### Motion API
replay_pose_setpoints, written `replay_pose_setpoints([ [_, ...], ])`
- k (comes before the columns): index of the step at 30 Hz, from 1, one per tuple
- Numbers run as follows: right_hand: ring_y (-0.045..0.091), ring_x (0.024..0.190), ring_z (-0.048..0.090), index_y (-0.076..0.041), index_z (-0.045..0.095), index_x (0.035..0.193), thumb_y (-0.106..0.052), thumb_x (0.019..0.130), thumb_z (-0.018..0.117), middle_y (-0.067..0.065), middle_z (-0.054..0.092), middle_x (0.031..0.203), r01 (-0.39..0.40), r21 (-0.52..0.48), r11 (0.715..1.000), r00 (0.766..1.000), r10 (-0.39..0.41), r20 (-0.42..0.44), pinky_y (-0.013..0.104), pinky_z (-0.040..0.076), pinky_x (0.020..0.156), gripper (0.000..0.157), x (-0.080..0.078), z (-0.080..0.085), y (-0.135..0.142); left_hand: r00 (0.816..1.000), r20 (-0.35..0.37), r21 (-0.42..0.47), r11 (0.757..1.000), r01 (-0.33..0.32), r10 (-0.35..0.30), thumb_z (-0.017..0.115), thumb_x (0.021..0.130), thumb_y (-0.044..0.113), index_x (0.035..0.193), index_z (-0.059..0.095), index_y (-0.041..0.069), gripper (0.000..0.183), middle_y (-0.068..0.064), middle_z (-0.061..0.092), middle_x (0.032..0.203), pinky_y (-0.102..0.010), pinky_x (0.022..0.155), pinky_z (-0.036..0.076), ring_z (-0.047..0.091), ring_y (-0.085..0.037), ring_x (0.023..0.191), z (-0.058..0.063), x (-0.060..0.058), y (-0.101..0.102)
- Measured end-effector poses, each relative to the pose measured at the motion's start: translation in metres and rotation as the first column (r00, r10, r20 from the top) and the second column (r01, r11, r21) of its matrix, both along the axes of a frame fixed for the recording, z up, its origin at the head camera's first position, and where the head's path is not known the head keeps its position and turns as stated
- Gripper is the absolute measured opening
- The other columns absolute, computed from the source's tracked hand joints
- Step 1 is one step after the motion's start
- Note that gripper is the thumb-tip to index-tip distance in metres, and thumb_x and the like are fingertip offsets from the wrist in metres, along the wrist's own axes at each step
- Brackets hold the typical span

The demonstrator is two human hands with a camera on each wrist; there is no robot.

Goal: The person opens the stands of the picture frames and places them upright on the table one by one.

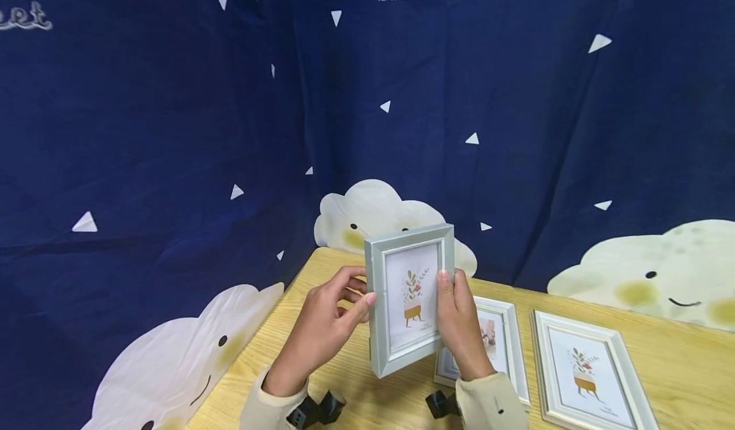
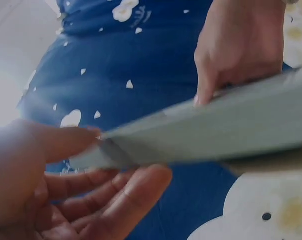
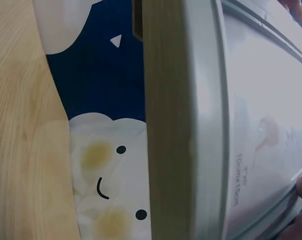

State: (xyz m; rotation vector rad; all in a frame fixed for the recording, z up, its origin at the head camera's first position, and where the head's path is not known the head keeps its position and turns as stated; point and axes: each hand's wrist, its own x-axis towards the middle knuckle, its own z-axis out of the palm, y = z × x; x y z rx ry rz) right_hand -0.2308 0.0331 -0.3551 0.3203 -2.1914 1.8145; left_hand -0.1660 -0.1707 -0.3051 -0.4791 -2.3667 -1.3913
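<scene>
Both hands hold a pale grey-green picture frame (image 1: 411, 296) upright above the table, its front facing the head camera. Inside it shows a print of a plant in an orange pot on legs. My left hand (image 1: 321, 328) grips the frame's left edge, thumb at the front side and fingers behind. In the left wrist view, the left thumb (image 2: 71, 142) and fingers lie on either side of the frame's edge (image 2: 191, 137). My right hand (image 1: 464, 328) holds the right side, its thumb over the front border; its other fingers are mostly hidden behind the frame.
On the wooden table (image 1: 677, 353), a white frame (image 1: 513, 341) lies partly behind the right hand. Farther right lies another white frame (image 1: 591, 379) with a similar plant print. A dark blue curtain (image 1: 402, 149) with clouds and triangles hangs around the table's back and left edges.
</scene>
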Motion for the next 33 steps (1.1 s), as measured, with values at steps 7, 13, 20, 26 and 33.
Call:
replay_pose_setpoints([
  [7, 0.021, 0.09, 0.052, 0.002, 0.049, 0.121, -0.029, 0.106, 0.033, 0.017, 0.058, 0.1, 0.029, -0.007, 1.0, 0.999, -0.029, -0.018, 0.031, 0.043, 0.079, 0.037, 0.001, 0.0, 0.007, 0.996, 0.046, -0.098, 0.992, 0.085, -0.081, 0.055, 0.099, 0.016, 0.104, 0.066, 0.011, 0.013, -0.001, 0.067, 0.082, -0.025, 0.058, 0.055, 0.065, -0.011, 0.069, -0.004, -0.009, -0.012],
  [13, 0.02, 0.086, 0.054, 0.001, 0.051, 0.118, -0.03, 0.106, 0.034, 0.016, 0.058, 0.096, 0.032, -0.04, 0.999, 0.999, -0.033, -0.024, 0.031, 0.044, 0.077, 0.037, -0.001, 0.0, 0.01, 0.977, 0.116, -0.35, 0.914, 0.207, -0.177, 0.064, 0.092, 0.016, 0.096, 0.07, 0.016, 0.006, 0.011, 0.067, 0.087, -0.026, 0.068, 0.052, 0.063, -0.007, 0.077, -0.011, -0.016, -0.019],
  [20, 0.02, 0.088, 0.056, -0.001, 0.051, 0.119, -0.033, 0.105, 0.033, 0.014, 0.059, 0.097, -0.017, -0.058, 0.998, 1.0, 0.016, -0.01, 0.036, 0.046, 0.08, 0.039, 0.003, -0.004, 0.001, 0.962, 0.131, -0.394, 0.878, 0.271, -0.238, 0.069, 0.088, 0.016, 0.084, 0.069, 0.021, 0.006, 0.017, 0.065, 0.081, -0.028, 0.07, 0.051, 0.06, -0.001, 0.074, -0.021, -0.012, -0.025],
  [26, 0.019, 0.089, 0.056, -0.002, 0.051, 0.121, -0.032, 0.105, 0.033, 0.012, 0.059, 0.099, -0.019, -0.062, 0.998, 1.0, 0.019, -0.003, 0.036, 0.046, 0.081, 0.038, 0.007, -0.004, 0.0, 0.949, 0.145, -0.384, 0.868, 0.316, -0.281, 0.068, 0.088, 0.013, 0.086, 0.07, 0.023, 0.01, 0.018, 0.065, 0.081, -0.027, 0.07, 0.051, 0.059, 0.001, 0.074, -0.024, -0.011, -0.026],
  [33, 0.019, 0.087, 0.056, -0.002, 0.052, 0.121, -0.032, 0.105, 0.034, 0.012, 0.06, 0.097, 0.01, -0.053, 0.999, 1.0, -0.011, -0.019, 0.035, 0.046, 0.08, 0.038, 0.003, 0.001, 0.005, 0.916, 0.112, -0.393, 0.83, 0.396, -0.385, 0.065, 0.088, 0.008, 0.087, 0.067, 0.02, 0.013, 0.015, 0.065, 0.081, -0.025, 0.07, 0.052, 0.059, 0.001, 0.076, -0.019, -0.014, -0.024],
])
